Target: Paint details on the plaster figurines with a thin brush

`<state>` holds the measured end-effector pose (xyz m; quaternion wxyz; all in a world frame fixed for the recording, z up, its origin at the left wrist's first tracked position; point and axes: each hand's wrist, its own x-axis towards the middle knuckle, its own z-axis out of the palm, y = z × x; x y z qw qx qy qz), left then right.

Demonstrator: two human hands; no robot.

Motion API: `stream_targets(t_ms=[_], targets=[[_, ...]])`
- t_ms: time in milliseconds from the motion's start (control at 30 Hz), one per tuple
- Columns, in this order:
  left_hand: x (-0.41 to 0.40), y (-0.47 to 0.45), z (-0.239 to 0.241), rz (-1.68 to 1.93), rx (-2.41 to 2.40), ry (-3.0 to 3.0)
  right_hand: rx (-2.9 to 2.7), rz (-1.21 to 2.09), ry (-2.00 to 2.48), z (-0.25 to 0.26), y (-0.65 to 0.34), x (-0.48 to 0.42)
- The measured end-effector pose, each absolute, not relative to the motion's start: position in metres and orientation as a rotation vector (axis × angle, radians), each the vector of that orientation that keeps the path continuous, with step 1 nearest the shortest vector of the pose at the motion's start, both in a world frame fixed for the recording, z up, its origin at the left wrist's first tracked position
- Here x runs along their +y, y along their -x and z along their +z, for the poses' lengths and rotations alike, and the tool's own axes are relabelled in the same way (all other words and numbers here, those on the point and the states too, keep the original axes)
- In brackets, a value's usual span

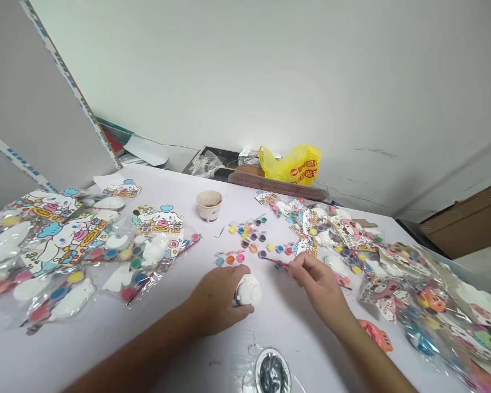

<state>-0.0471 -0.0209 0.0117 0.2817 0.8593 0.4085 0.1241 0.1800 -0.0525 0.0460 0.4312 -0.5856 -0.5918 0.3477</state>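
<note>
Between thumb and fingers [240, 271], the half-curled left hand [216, 299] grips a white figurine [249, 290]; the right hand [321, 285] pinches a brush [277, 262].

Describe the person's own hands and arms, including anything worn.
The left hand and right hand are bare, with no gloves, rings or watch visible. The left forearm and right forearm are uncovered too; no sleeve shows.

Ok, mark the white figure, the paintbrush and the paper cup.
White figure [250, 290]: head view, middle of its visible face.
Paintbrush [277, 262]: head view, on the red shaft.
Paper cup [208, 213]: head view, outer wall below the rim.
</note>
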Motion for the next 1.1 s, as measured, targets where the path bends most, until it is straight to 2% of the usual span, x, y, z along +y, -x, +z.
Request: stream_targets(t_ms=[300,1100], targets=[[-0.024,0.047,0.008,0.366,1.069,-2.309,-1.318,1.149,1.379,0.004,-0.191,-0.082],[-0.021,0.051,0.01,0.368,1.068,-2.268,-1.483,1.19,1.472,0.011,-0.186,-0.083]])
